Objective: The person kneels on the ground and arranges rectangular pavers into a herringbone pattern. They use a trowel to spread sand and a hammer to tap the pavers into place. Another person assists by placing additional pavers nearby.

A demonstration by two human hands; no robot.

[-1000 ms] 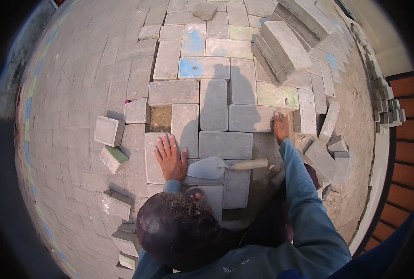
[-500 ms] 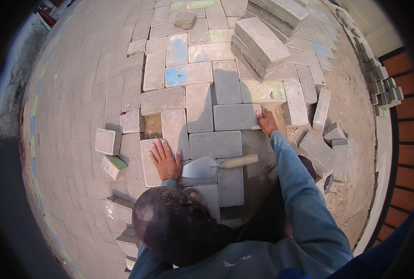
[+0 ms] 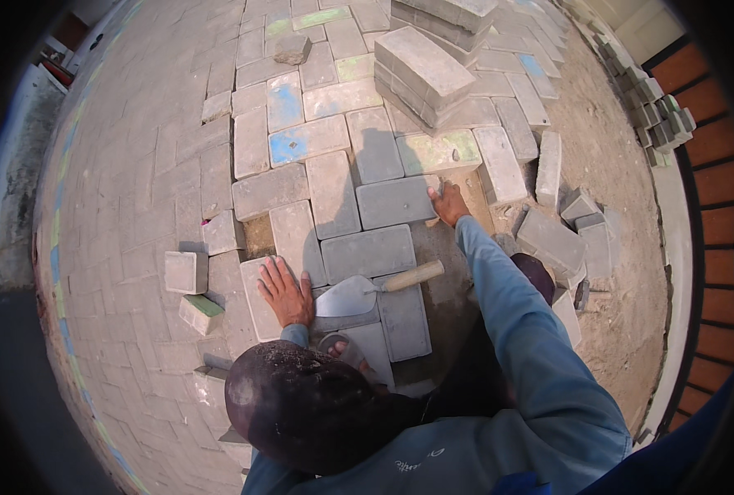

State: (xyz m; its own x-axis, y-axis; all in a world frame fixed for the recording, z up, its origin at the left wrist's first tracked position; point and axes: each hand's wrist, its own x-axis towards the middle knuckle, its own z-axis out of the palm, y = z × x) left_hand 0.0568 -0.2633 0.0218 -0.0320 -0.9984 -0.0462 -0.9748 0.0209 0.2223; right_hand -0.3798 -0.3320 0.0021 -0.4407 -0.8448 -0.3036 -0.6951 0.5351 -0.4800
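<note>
A: Where was the paver [image 3: 393, 203]?
B: It lay flat among the others, its right end under the fingers [image 3: 435, 196] of the right hand [image 3: 449, 206]. They touched that end, and the rest of it stretched away to their left.
A: Did they grip it?
B: I couldn't tell. They were bent at the end, but whether they clasped it or only pressed was hidden.
A: How did it look?
B: Grey, oblong, with softened edges and a small dark spot right of its middle. Shade covered it.
A: And next to it?
B: A green-tinted paver [image 3: 437, 148] sat above and to the right, with a dark pit in its face. A plain grey block [image 3: 368, 252] lay just below.
A: The left hand [image 3: 286, 294]?
B: Palm down on the left paver [image 3: 253, 293], fingers spread and holding nothing. The trowel [image 3: 352, 297] was just beside it, blade toward the hand, wooden handle slanting up to the right.
A: Farther out?
B: A stack [image 3: 424, 74] stood beyond the green-tinted one. Loose blocks [image 3: 552, 243] lay tilted on the right, by the sand [image 3: 623, 330]. A rough stone [image 3: 292, 49] rested on the paving farther up, and a green-sided block [image 3: 202, 313] lay left of the left hand.
</note>
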